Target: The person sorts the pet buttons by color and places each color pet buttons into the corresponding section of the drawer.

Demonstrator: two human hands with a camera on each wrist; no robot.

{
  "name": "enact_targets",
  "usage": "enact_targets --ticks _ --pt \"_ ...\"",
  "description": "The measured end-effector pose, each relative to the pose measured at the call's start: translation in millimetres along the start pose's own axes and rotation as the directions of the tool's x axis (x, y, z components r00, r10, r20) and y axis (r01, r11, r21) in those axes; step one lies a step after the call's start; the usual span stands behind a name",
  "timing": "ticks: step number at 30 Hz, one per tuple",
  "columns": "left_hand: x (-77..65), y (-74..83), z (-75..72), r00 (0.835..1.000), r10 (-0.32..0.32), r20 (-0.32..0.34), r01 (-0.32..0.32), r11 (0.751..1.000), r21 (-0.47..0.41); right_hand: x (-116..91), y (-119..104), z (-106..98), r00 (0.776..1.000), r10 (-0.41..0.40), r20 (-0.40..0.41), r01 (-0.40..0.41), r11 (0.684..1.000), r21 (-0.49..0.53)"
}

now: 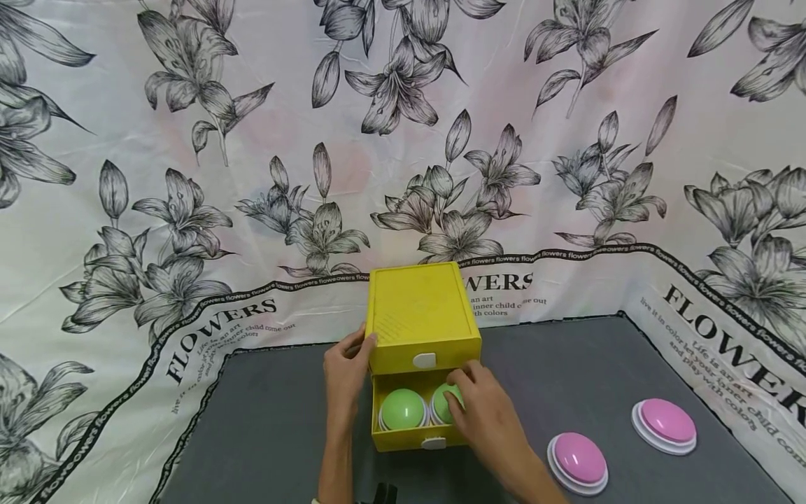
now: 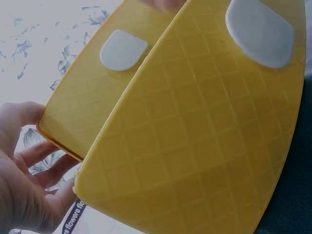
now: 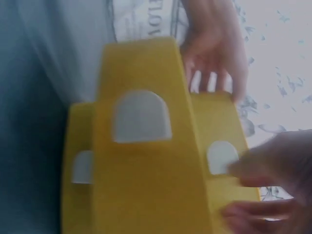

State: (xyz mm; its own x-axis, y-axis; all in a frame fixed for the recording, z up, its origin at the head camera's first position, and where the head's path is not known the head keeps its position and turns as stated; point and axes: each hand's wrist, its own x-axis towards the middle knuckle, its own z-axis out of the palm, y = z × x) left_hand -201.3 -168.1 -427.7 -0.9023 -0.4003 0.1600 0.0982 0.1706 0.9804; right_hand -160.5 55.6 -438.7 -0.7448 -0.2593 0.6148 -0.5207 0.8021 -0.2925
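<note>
A yellow drawer box (image 1: 422, 308) with white pull tabs stands on the dark grey tabletop. One drawer (image 1: 403, 439) is pulled out toward me. Inside it sit two green domes on white round bases, the left dome (image 1: 403, 409) fully visible and the right dome (image 1: 442, 404) partly covered. My left hand (image 1: 348, 364) holds the box's left side, thumb at the top edge and fingers down the side. My right hand (image 1: 488, 409) is over the right dome, its fingers bent around it in the head view. In the right wrist view, the blurred fingers (image 3: 248, 170) are spread apart above the drawer.
Two pink domes on white bases lie on the table to the right, a near one (image 1: 577, 458) and a farther one (image 1: 664, 422). Behind the box hangs a white cloth (image 1: 302, 126) printed with flowers and lettering. A small black object (image 1: 385, 493) shows at the bottom edge.
</note>
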Motion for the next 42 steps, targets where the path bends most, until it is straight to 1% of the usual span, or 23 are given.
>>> enact_targets --ticks 1,3,5,6,7,8,11,13,16,20,26,31,33,38,42 --pt "-0.2 0.2 0.2 1.000 -0.002 -0.001 0.002 1.000 -0.002 -5 0 0 0.996 -0.018 -0.083 0.018 1.000 0.000" --pt "-0.9 0.5 0.5 1.000 -0.004 -0.005 0.004 1.000 -0.003 -14 -1 0 0.974 -0.047 -0.221 0.051 0.999 0.012" --pt "-1.8 0.5 0.7 1.000 -0.003 -0.003 0.003 1.000 -0.003 -25 -2 0 0.951 -0.064 -0.304 0.073 0.997 0.020" --pt "-2.2 0.3 0.6 1.000 -0.003 -0.004 0.003 1.000 -0.001 -31 -3 1 0.944 -0.069 -0.322 0.080 0.997 0.021" --pt "-2.6 0.2 0.6 1.000 -0.004 -0.005 0.004 1.000 0.002 -37 -3 2 0.944 -0.070 -0.321 0.081 0.996 0.023" --pt "-3.1 0.2 0.5 1.000 -0.004 -0.006 0.004 1.000 0.004 -43 -5 4 0.950 -0.061 -0.306 0.074 0.997 0.031" --pt "-4.3 -0.1 0.6 1.000 0.000 -0.012 0.000 1.000 0.009 -56 -8 11 0.977 -0.023 -0.211 0.035 0.998 0.054" --pt "-4.9 -0.6 1.2 1.000 -0.001 -0.017 0.001 1.000 0.010 -63 -10 17 0.989 0.003 -0.148 0.006 0.998 0.063" --pt "-6.3 -1.1 3.1 1.000 0.001 -0.017 -0.001 1.000 0.009 -69 -10 23 0.994 0.006 -0.107 0.001 0.998 0.067" --pt "-8.7 -1.8 4.5 1.000 -0.003 -0.018 0.003 1.000 0.003 -73 -11 27 0.996 -0.007 -0.093 0.013 0.998 0.055" --pt "-11.4 -1.3 4.5 1.000 0.004 -0.025 -0.004 1.000 0.006 -71 -10 28 0.996 0.010 -0.094 -0.003 0.997 0.080" --pt "-11.5 -0.9 4.5 1.000 0.004 -0.023 -0.004 1.000 0.017 -66 -8 31 0.992 -0.016 -0.122 0.027 0.996 0.088" --pt "-11.7 -0.6 4.7 1.000 0.005 -0.024 -0.005 1.000 0.016 -62 -8 32 0.994 -0.005 -0.108 0.014 0.996 0.089" --pt "-12.3 0.2 5.2 1.000 0.001 -0.022 -0.001 1.000 0.012 -49 -7 33 0.997 0.066 -0.038 -0.062 0.994 0.085" --pt "-11.9 0.1 5.9 1.000 0.001 -0.027 -0.001 1.000 0.011 -39 -4 37 0.997 0.063 -0.036 -0.060 0.994 0.086"
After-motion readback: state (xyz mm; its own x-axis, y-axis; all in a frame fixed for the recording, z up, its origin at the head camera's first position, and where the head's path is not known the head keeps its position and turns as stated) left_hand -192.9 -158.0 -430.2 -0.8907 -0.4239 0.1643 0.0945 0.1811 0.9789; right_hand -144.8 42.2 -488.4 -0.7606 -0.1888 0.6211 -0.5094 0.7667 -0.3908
